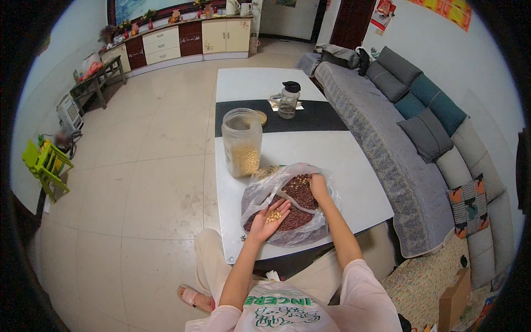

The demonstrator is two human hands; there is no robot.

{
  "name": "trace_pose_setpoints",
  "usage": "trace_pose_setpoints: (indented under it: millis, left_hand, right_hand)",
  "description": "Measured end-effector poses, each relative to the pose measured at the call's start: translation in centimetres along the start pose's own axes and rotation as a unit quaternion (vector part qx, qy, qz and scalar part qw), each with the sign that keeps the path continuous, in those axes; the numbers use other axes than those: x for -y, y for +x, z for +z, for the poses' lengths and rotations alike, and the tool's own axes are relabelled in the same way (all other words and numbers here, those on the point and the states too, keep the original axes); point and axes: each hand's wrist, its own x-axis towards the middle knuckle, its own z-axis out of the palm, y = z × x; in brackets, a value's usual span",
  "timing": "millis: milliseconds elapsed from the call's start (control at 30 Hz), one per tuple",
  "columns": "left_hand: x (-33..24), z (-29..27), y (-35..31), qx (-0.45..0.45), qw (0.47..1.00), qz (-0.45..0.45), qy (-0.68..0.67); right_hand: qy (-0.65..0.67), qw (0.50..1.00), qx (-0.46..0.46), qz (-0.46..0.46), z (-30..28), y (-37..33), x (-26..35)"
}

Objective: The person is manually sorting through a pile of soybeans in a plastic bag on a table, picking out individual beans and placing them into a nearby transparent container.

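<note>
A clear plastic bag of small dark-red beans lies open on the table in front of me. Palm up over it, my left hand cups a small heap of pale yellow soybeans. My right hand reaches into the bag's right side, its fingers curled down at the red beans, where a few soybeans are scattered. The fingertips are partly hidden, so what they pinch does not show. Beyond the bag's left side stands a wide clear jar, lidless and partly filled with soybeans.
A round yellowish lid lies behind the jar. Further back, a clear bottle with a black top stands on the dark band of the white table. A long grey sofa runs along the right; a green child's chair stands far left.
</note>
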Motion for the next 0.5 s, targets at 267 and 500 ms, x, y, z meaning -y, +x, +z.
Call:
trace_pose_setpoints:
  millis: [267, 500]
  left_hand:
    - [0.0, -0.6, 0.2, -0.004, 0.999, 0.013, 0.029]
    - [-0.1, -0.7, 0.2, -0.010, 1.000, 0.009, 0.012]
  right_hand:
    - [0.369, 0.904, 0.070, 0.203, -0.7, -0.3, -0.7]
    - [0.697, 0.645, 0.135, 0.282, -2.3, -1.3, -1.4]
